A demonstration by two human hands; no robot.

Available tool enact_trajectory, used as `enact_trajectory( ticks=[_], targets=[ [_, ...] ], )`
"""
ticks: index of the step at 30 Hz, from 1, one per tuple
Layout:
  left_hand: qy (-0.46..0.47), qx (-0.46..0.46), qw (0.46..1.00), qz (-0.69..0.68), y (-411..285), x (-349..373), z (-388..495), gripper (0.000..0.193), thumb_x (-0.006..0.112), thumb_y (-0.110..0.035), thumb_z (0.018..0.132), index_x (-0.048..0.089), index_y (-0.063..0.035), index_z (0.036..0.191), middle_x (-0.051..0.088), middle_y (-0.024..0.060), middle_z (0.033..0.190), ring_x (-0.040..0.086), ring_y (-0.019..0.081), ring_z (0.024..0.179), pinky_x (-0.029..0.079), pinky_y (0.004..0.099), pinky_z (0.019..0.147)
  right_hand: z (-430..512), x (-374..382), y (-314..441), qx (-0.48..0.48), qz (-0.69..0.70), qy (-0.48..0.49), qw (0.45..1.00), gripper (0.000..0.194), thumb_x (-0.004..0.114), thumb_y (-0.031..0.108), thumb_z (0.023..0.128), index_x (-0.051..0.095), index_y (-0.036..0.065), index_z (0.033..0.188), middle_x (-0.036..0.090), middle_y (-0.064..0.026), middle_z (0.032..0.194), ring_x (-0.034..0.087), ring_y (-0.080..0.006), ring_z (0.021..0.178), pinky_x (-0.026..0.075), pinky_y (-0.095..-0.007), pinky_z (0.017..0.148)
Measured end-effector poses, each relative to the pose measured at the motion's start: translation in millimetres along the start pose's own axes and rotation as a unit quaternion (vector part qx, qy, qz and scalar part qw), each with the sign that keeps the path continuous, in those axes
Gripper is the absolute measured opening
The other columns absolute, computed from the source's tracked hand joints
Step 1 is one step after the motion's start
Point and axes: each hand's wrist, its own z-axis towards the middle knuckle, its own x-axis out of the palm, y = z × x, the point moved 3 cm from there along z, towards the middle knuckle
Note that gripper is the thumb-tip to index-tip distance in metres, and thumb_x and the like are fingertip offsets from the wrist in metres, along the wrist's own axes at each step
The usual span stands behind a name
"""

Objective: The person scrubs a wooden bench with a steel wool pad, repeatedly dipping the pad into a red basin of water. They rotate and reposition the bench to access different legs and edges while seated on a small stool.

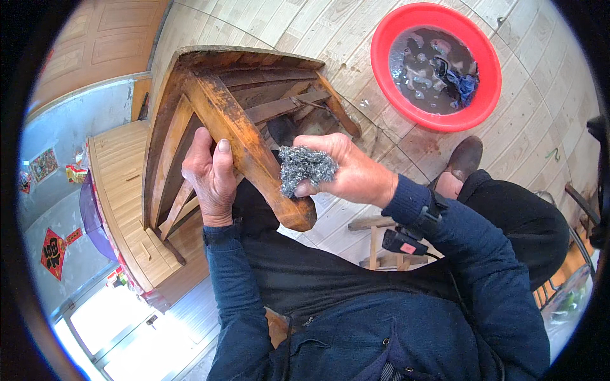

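Note:
A wooden table or stool (159,128) lies tipped on its side before me, its underside and legs showing. Its nearest leg (238,128) slants toward my lap, orange-brown with dark stained patches along the upper part. My left hand (212,174) grips this leg about midway, thumb and fingers on its near side. In my right hand (355,166) is a wad of steel wool (305,169), pressed against the leg close to its rounded foot. The surface beneath the wad is hidden.
A red plastic basin (486,105) with murky, sudsy water and a dark blue cloth (460,88) stands on the tiled floor (533,143). A small wooden stool (376,238) is under my right arm. A wood-topped surface (116,171) lies to the left.

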Motion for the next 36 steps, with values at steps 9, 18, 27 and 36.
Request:
enact_trajectory(
  ticks=[9,18,27,36],
  targets=[
    [0.021,-0.001,1.000,0.019,-1,-3,0,0.034,0.062,-0.033,0.107,0.069,0.0007,0.109,0.063,0.0057,0.087,0.056,0.0140,0.084,0.049,0.0325,0.077,28,1,9,-0.027,-0.029,-0.079,0.996,0.027,0.092,0.003,0.087,0.072,0.003,0.105,0.074,-0.0075,0.090,0.067,-0.0104,0.090,0.057,-0.0363,0.082],
    [0.010,0.004,1.000,-0.005,-6,-1,2,0.034,0.061,-0.032,0.108,0.069,0.0010,0.108,0.062,0.0049,0.085,0.054,0.0122,0.082,0.048,0.0319,0.075,37,0,2,-0.079,0.034,-0.092,0.992,0.026,0.091,0.005,0.090,0.067,0.002,0.099,0.071,-0.0100,0.084,0.064,-0.0107,0.084,0.057,-0.0374,0.078],
    [0.008,-0.036,0.997,-0.071,-5,3,-3,0.036,0.061,-0.033,0.108,0.071,0.0020,0.112,0.067,0.0022,0.098,0.057,0.0114,0.091,0.049,0.0293,0.084,25,-4,-8,-0.022,-0.004,-0.039,0.999,0.028,0.093,0.006,0.090,0.074,0.004,0.110,0.074,-0.0021,0.094,0.068,-0.0097,0.092,0.058,-0.0332,0.085],
    [0.009,-0.032,0.998,-0.056,-5,2,-3,0.039,0.063,-0.036,0.108,0.069,0.0023,0.111,0.068,0.0033,0.096,0.057,0.0113,0.091,0.048,0.0291,0.083,30,-5,3,-0.018,-0.080,-0.077,0.994,0.026,0.090,0.008,0.095,0.069,0.002,0.109,0.073,-0.0086,0.093,0.067,-0.0126,0.091,0.058,-0.0364,0.084]
  ],
)
